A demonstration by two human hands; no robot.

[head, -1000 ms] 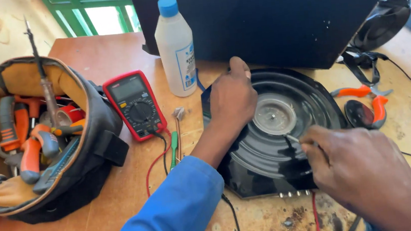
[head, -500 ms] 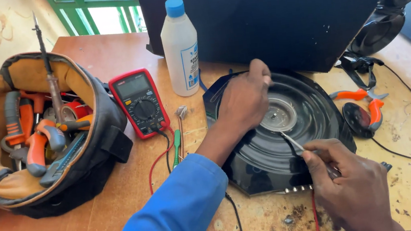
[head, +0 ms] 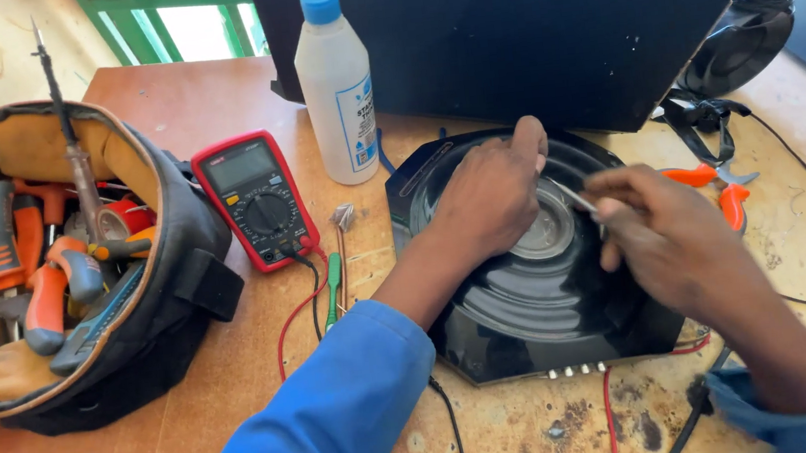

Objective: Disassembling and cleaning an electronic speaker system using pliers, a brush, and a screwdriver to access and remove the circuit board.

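The left hand lies flat, fingers spread loosely, on the black ribbed disc unit. The right hand pinches a thin metal tool over its centre.

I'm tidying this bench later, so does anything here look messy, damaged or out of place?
The table is stained and scuffed along its near edge, with small debris beside loose wires. The tool bag gapes open, tools jumbled. Nothing looks spilled; the white bottle stands upright and capped.

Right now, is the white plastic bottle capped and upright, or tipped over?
Upright and capped: the white plastic bottle stands on the wooden table behind the multimeter, its blue cap on top.
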